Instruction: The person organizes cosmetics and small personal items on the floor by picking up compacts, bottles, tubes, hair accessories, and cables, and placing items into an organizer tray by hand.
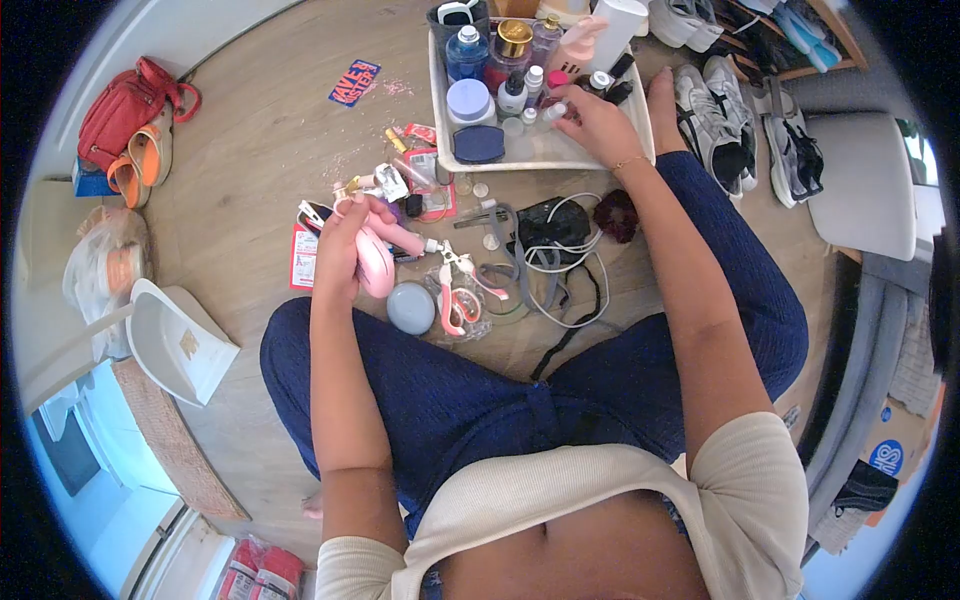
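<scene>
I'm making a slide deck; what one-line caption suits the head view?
Right hand at small bottles in a white tray; left hand holding a pink object above the floor.

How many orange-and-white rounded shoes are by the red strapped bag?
2. One orange-and-white rounded shoe is right beside the red strapped bag; the second shoe is next to it, lower and farther left in the picture. More could be hidden behind the bag.

Free room mid-front in tray (556, 164), tall bottles (467, 56) behind
</scene>
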